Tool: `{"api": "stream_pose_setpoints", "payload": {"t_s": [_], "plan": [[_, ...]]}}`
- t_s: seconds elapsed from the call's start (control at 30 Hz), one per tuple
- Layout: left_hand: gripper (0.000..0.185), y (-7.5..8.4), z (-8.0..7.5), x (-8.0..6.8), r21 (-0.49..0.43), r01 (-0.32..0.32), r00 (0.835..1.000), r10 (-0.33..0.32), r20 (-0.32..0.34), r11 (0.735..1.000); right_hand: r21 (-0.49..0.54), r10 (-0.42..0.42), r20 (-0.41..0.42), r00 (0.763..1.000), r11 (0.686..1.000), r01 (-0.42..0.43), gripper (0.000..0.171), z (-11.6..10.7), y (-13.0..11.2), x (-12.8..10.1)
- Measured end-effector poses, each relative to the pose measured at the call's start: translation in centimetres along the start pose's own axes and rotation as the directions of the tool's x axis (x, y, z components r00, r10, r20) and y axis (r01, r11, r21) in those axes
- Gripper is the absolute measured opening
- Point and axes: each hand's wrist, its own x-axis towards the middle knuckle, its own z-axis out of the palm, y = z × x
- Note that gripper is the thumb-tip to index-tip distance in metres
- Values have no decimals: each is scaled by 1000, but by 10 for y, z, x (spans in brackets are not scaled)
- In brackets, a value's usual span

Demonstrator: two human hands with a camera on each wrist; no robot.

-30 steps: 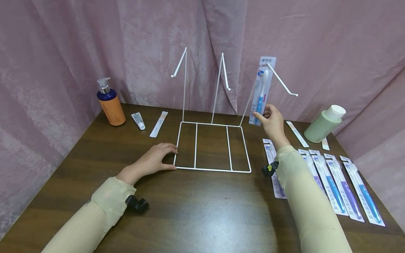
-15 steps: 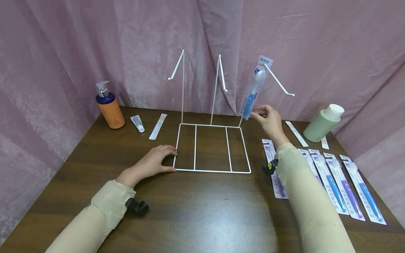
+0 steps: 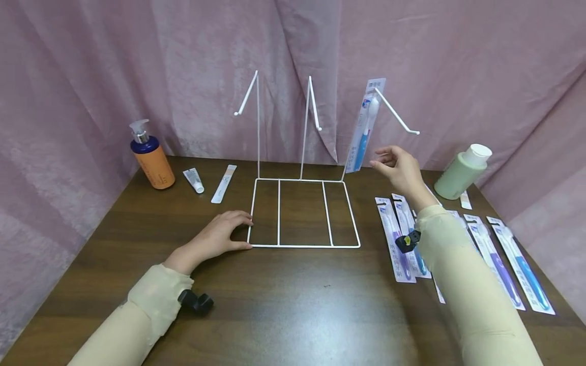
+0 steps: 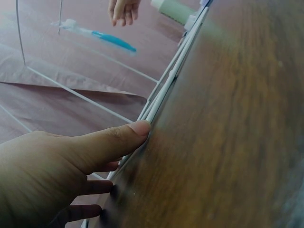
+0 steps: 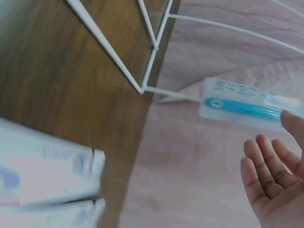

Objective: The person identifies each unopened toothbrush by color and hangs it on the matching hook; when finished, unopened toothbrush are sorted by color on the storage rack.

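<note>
A white wire display rack (image 3: 304, 247) stands on the table with three upright hooks. On its right hook hangs a packaged toothbrush (image 3: 364, 124) with a blue handle, tilted slightly. My right hand (image 3: 399, 170) is just right of the pack's lower end, fingers loosely bent and holding nothing; in the right wrist view its palm (image 5: 280, 190) shows bare. My left hand (image 3: 217, 235) rests at the rack's front left corner. In the left wrist view the thumb (image 4: 135, 129) lies against the front rod, while the other fingertips touch down by the side rod.
Several packaged toothbrushes (image 3: 522, 264) lie at the right, partly under my right sleeve. A green bottle (image 3: 462, 173) leans behind them. At the left are an orange pump bottle (image 3: 153, 160), a small tube (image 3: 194, 180) and a narrow sachet (image 3: 224, 184). A pink curtain (image 3: 206, 76) hangs behind.
My right hand has let go of the hanging toothbrush pack and drawn off to the right. The pack has swung to a tilt on its hook. My left hand stays at the rack's corner.
</note>
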Motion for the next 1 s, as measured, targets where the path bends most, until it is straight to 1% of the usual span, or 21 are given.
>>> {"api": "stream_pose_setpoints", "payload": {"t_s": [0.13, 0.23, 0.37, 0.5, 0.77, 0.9, 1.0], "plan": [[50, 1, -2, 0, -1, -4, 1000, 4, 1, 1000, -69, -8, 43, 999, 998, 11, 41, -23, -4, -11], [51, 1, -3, 0, -2, -2, 1000, 2, 6, 1000, -109, -37, 46, 998, 993, 42, 41, -39, -6, -19], [51, 2, -3, 1, 3, 5, 1000, -5, 11, 1000, -142, -47, 54, 997, 988, 54, 41, -58, -10, -30], [51, 2, -2, 1, 4, 10, 1000, -10, 14, 1000, -159, -40, 78, 996, 986, 52, 43, -72, -10, -38], [51, 0, 0, 0, -5, 15, 1000, -15, 13, 1000, -194, -82, 100, 992, 976, 101, 38, -95, -7, -51], [51, -1, 0, 1, -4, 18, 1000, -18, 15, 1000, -207, -75, 120, 990, 973, 99, 36, -107, -3, -61], [51, -1, 1, 3, -1, 15, 1000, -15, 16, 1000, -223, -50, 145, 988, 971, 82, 36, -116, 3, -70]]}}
